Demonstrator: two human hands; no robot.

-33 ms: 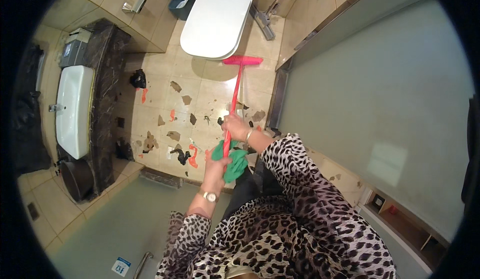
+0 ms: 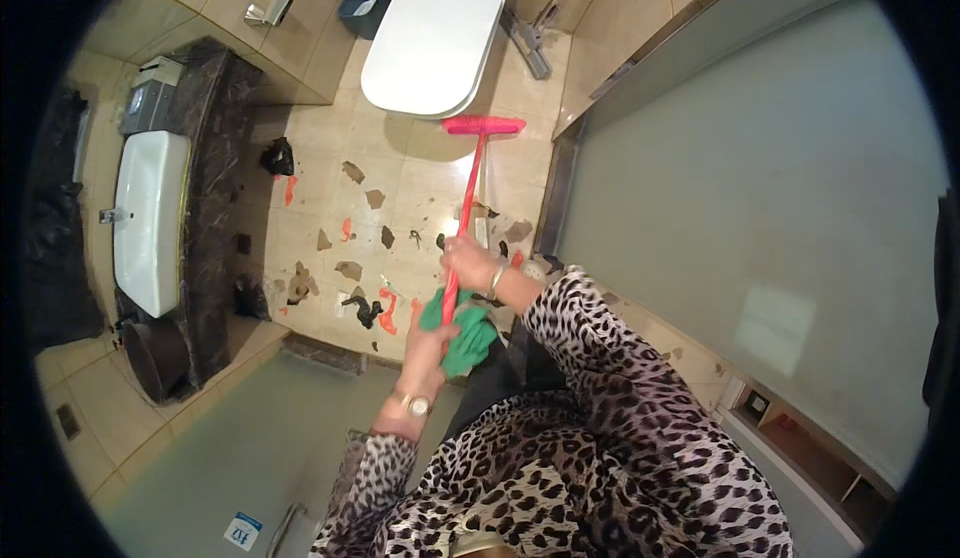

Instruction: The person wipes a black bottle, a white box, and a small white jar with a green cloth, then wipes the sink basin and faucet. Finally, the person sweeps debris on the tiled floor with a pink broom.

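Observation:
Both my hands grip the red-pink handle of a broom (image 2: 472, 186). My right hand (image 2: 472, 263), with a bangle at the wrist, is closed around the middle of the handle. Nearer to me, my left hand (image 2: 428, 350), with a watch, is closed around its lower end. The broom's wide pink head lies on the tiled floor just in front of the toilet (image 2: 433, 53). A crumpled green cloth-like thing (image 2: 470, 343) shows beside and below the handle, next to my left hand; whether that hand touches it I cannot tell.
Torn brown scraps (image 2: 349, 270), orange strips (image 2: 387, 310) and black pieces (image 2: 362, 308) litter the floor. A black bag (image 2: 278, 158) lies near the washbasin (image 2: 152, 223). A dark bin (image 2: 364, 8) and a grey mop (image 2: 528, 46) flank the toilet. A frosted glass panel (image 2: 740, 188) stands at right.
My hands and the handle have shifted slightly toward me and left. The broom head has come a little nearer, away from the toilet. Both hands keep their grip.

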